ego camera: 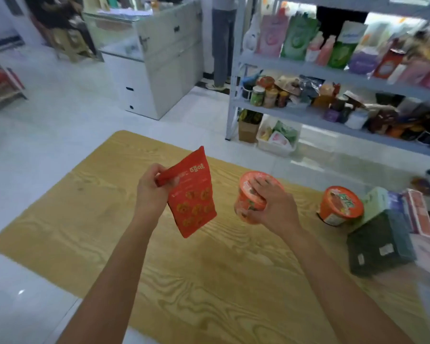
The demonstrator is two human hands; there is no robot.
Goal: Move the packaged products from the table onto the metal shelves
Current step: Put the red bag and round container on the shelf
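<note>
Above a wooden table (85,219), the left hand (150,188) pinches a red snack pouch (193,194); the right hand (273,207) grips a tilted orange noodle cup (252,194), metal shelves (333,73) beyond

One table (184,281), one red pouch (193,199) above it, a lifted orange bowl (246,194) over it and a resting orange bowl (341,206) on it made two, one dark box (380,244) at its right edge.

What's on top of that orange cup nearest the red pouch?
The right hand grips the cup, with its fingers curled over the lid. Part of the lid's print shows. The part under the fingers is hidden.
</note>
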